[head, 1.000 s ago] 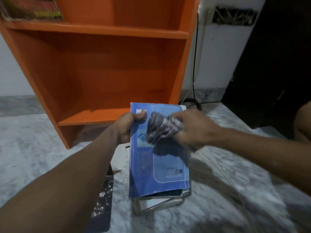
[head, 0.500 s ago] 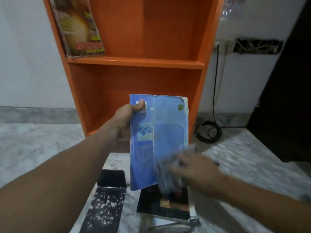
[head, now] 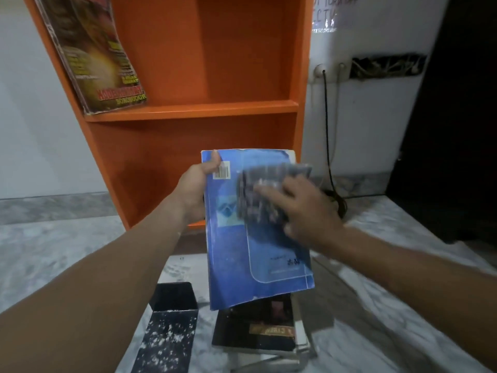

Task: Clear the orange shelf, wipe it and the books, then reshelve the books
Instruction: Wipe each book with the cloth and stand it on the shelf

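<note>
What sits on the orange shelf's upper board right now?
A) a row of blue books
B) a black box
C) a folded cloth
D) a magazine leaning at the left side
D: a magazine leans against the left wall on the upper board of the orange shelf, while the blue book is in the left hand, off the shelf.

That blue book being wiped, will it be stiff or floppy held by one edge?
Probably somewhat floppy: the blue book curves along its lower edge like a soft cover. Likely light: the left hand grips it by one edge.
</note>
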Demonstrator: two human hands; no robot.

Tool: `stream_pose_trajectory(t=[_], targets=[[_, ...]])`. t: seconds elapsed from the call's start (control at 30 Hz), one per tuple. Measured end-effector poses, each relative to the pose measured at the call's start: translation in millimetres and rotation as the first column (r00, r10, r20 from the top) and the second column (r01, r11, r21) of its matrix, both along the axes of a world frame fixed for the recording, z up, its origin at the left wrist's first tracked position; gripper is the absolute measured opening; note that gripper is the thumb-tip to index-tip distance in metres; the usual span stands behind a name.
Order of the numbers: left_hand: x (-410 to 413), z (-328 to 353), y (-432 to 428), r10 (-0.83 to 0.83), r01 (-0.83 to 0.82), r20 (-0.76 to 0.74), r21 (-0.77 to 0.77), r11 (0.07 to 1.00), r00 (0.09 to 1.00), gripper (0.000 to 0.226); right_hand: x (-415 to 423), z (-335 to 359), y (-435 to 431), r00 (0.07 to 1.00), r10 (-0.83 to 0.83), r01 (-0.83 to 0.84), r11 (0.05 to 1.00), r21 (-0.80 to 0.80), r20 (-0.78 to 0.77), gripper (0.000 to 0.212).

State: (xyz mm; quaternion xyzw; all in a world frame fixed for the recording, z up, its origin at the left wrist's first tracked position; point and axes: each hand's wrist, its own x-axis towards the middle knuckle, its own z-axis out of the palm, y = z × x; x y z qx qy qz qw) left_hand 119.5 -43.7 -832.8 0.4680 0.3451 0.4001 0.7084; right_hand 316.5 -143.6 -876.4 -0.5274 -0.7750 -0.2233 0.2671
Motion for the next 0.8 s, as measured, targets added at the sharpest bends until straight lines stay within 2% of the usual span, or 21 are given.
stream_pose_trajectory(t=[0.03,0.1,0.13,0.17,0.2,0.27,0.3,0.37,0.4,0.43,0.5,0.6,0.63,0.7,0.73,0.8], targets=[[-1,2,2,0.016,-0.016,-0.002,0.001,1.0,1.0,0.055,5,-28,-16,0.996,0.079,-0.073,0.99,-0.118,0.045,0.067],[-8,1,6,0.024,-0.024,-0.01,-0.009,1.0,1.0,0.054,15,-71,-54,0.953,0.241,-0.163,0.918,-0.361,0.182,0.041],[-11,-2,7,0.022,-0.023,-0.014,-0.02,1.0,1.0,0.055,16,-80,-70,0.911,0.339,-0.224,0.884,-0.41,0.234,0.033],[-14,-4,8,0.027,-0.027,-0.026,-0.026,0.999,0.999,0.055,18,-81,-80,0.865,0.405,-0.271,0.875,-0.402,0.296,0.03],[-16,-7,10,0.038,-0.039,-0.039,-0.028,0.999,0.999,0.055,17,-71,-83,0.859,0.408,-0.295,0.888,-0.352,0.309,0.032],[-18,-10,9,0.054,-0.055,-0.052,-0.032,0.998,0.997,0.056,11,-36,-72,0.924,0.337,-0.302,0.933,-0.197,0.179,0.043],[-17,-11,9,0.055,-0.057,-0.05,-0.037,0.998,0.997,0.058,6,-11,-61,0.959,0.267,-0.26,0.962,-0.082,0.092,0.048],[-12,-11,9,0.04,-0.04,-0.022,-0.045,0.998,0.999,0.064,2,34,-29,0.997,0.066,-0.058,0.989,0.136,-0.049,0.052],[-8,-11,8,0.018,-0.018,-0.012,-0.042,0.999,1.0,0.065,1,51,-13,0.994,-0.043,0.061,0.982,0.178,-0.103,0.055],[-5,-9,8,0.003,-0.004,-0.014,-0.032,0.999,1.0,0.063,0,56,2,0.983,-0.126,0.146,0.979,0.145,-0.134,0.06],[-2,-5,7,-0.018,0.018,-0.008,-0.004,1.0,1.0,0.058,-8,37,13,0.981,-0.15,0.157,0.986,0.053,-0.12,0.067],[-5,1,5,-0.031,0.031,0.0,0.008,0.999,1.0,0.064,-20,-49,-23,0.98,0.186,-0.177,0.977,-0.12,0.074,0.069],[-8,3,5,-0.024,0.024,0.006,0.005,1.0,1.0,0.064,-21,-73,-44,0.941,0.291,-0.249,0.941,-0.229,0.175,0.068],[-13,3,4,-0.009,0.009,0.004,0.002,1.0,1.0,0.061,-19,-93,-77,0.847,0.414,-0.282,0.881,-0.379,0.332,0.06],[-15,3,3,-0.005,0.005,0.0,0.008,1.0,1.0,0.06,-19,-88,-83,0.847,0.425,-0.287,0.871,-0.399,0.318,0.059],[-17,1,3,-0.016,0.016,0.0,0.012,1.0,1.0,0.059,-17,-57,-74,0.922,0.349,-0.292,0.91,-0.296,0.165,0.062]])
